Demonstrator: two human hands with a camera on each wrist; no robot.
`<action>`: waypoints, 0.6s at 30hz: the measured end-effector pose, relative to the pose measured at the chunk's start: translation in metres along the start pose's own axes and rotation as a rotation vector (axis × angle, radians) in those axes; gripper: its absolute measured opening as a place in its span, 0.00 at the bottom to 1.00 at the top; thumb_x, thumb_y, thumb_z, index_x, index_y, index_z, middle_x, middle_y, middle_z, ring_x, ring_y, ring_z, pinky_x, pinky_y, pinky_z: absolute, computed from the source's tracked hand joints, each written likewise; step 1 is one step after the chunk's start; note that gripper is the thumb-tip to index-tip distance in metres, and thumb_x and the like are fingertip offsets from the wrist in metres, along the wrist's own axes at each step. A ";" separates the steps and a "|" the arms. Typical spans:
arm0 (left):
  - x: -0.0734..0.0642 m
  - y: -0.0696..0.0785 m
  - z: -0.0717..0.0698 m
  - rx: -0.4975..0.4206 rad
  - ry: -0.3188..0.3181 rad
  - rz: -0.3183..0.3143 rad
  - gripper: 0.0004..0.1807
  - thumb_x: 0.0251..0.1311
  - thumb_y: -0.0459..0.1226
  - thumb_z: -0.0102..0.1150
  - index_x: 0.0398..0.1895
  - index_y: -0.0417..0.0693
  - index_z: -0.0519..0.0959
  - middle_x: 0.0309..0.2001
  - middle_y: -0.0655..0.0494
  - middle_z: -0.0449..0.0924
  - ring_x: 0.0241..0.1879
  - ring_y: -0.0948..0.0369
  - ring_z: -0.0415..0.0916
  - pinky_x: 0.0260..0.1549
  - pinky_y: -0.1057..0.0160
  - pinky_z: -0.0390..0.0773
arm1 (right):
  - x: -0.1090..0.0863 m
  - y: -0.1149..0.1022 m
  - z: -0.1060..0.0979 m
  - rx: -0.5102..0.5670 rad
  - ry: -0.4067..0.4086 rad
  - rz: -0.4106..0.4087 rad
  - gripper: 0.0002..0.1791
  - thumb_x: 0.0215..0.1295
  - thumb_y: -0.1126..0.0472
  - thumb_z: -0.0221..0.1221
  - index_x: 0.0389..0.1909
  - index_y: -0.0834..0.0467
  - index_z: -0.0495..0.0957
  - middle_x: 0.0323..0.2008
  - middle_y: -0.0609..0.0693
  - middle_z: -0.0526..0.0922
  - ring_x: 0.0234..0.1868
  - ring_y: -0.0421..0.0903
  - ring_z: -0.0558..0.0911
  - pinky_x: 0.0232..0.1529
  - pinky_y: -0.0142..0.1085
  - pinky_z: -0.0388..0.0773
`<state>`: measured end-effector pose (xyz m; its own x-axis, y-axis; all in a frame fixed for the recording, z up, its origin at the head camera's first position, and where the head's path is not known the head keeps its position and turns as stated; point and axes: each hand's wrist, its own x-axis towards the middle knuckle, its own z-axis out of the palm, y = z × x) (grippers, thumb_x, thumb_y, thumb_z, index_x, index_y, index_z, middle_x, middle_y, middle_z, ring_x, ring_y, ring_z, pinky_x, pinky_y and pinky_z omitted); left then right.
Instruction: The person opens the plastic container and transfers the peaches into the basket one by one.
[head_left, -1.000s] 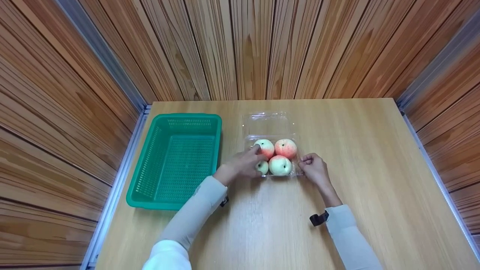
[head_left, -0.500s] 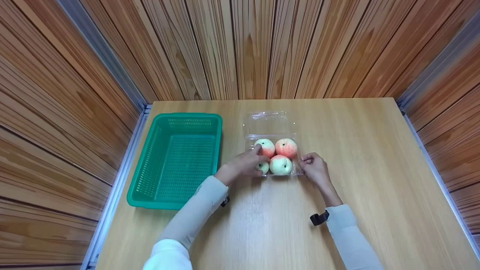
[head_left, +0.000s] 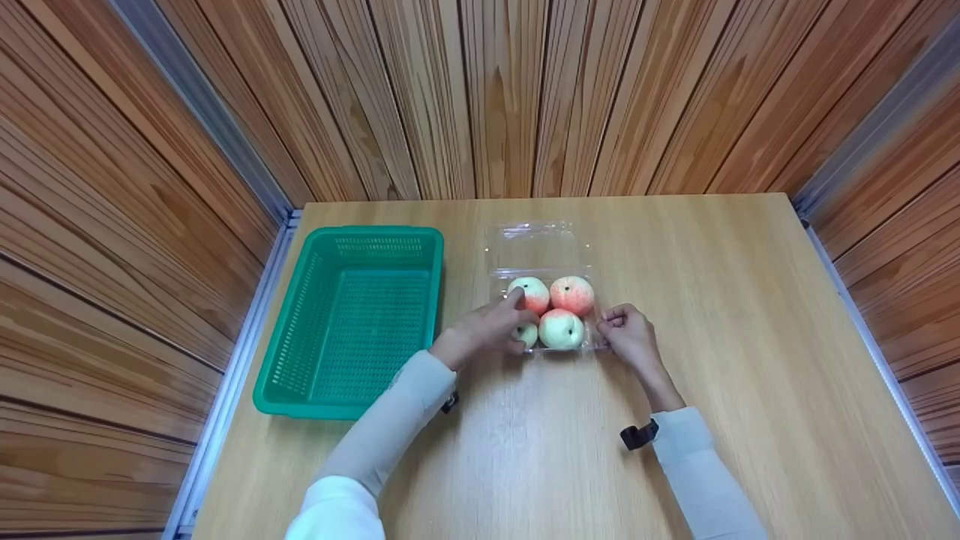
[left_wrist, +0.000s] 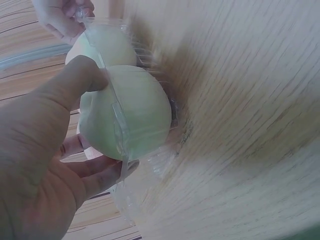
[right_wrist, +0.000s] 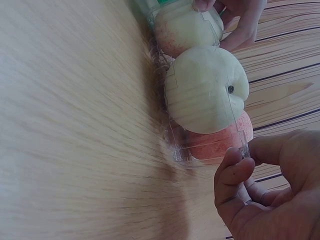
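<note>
Several peaches, pale with red blush, sit in a clear plastic clamshell box (head_left: 534, 251) whose lid is folded back. My left hand (head_left: 484, 328) grips the near-left peach (left_wrist: 132, 112), thumb on one side and fingers curled on the other, at the box's rim. That peach is partly hidden by the hand in the head view. At the near-right corner, my right hand (head_left: 630, 337) pinches the box's rim between thumb and finger, as the right wrist view shows. Beside it lies the near-right peach (right_wrist: 202, 90), with a redder peach (head_left: 572, 296) behind.
A green perforated plastic basket (head_left: 349, 409) stands on the wooden table (head_left: 712, 300), left of the box and close to the left forearm. Wood-panelled walls (head_left: 499, 97) with metal edge strips enclose the table at the back and sides.
</note>
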<state>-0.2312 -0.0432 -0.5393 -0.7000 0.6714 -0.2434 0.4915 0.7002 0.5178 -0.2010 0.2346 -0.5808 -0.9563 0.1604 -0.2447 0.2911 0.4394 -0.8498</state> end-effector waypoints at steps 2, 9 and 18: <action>0.000 -0.001 0.000 0.001 0.000 0.002 0.25 0.69 0.40 0.71 0.68 0.57 0.80 0.86 0.39 0.47 0.78 0.45 0.63 0.74 0.45 0.72 | 0.000 0.000 0.000 0.001 -0.004 -0.003 0.14 0.69 0.66 0.61 0.51 0.69 0.76 0.35 0.51 0.80 0.27 0.38 0.78 0.25 0.28 0.75; 0.001 -0.002 0.002 -0.035 0.021 0.025 0.26 0.67 0.40 0.72 0.67 0.56 0.79 0.80 0.45 0.59 0.67 0.51 0.69 0.64 0.51 0.78 | 0.000 0.001 -0.001 0.001 0.000 -0.012 0.13 0.69 0.66 0.61 0.50 0.69 0.77 0.34 0.50 0.80 0.27 0.39 0.78 0.25 0.28 0.74; 0.001 0.001 -0.002 -0.087 0.024 -0.013 0.26 0.65 0.39 0.72 0.66 0.57 0.78 0.77 0.47 0.62 0.66 0.51 0.70 0.66 0.47 0.77 | 0.000 0.000 -0.001 0.033 -0.019 0.010 0.13 0.71 0.66 0.61 0.51 0.68 0.76 0.34 0.50 0.79 0.28 0.39 0.79 0.25 0.29 0.75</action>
<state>-0.2327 -0.0424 -0.5379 -0.7188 0.6555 -0.2316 0.4359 0.6845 0.5843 -0.2011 0.2352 -0.5802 -0.9539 0.1475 -0.2614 0.2995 0.4085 -0.8622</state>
